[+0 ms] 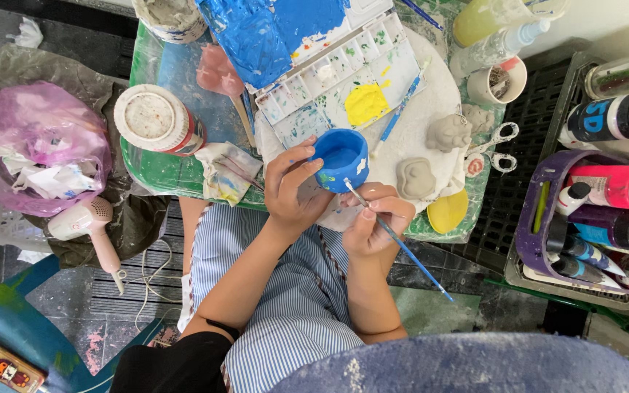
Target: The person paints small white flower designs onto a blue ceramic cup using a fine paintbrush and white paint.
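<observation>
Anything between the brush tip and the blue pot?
Nothing visible. The left hand grips the small blue-painted clay pot by its near side, fingers on the rim. The right hand holds the thin blue-handled paintbrush, its tip already at the pot's lower right edge. The unpainted grey clay pieces lie off to the right.

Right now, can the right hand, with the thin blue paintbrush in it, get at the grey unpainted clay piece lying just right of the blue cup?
Probably yes. The right hand holds the thin blue paintbrush just below the grey unpainted clay piece, and nothing lies between them. The left hand steadies the blue cup on the other side.
</observation>
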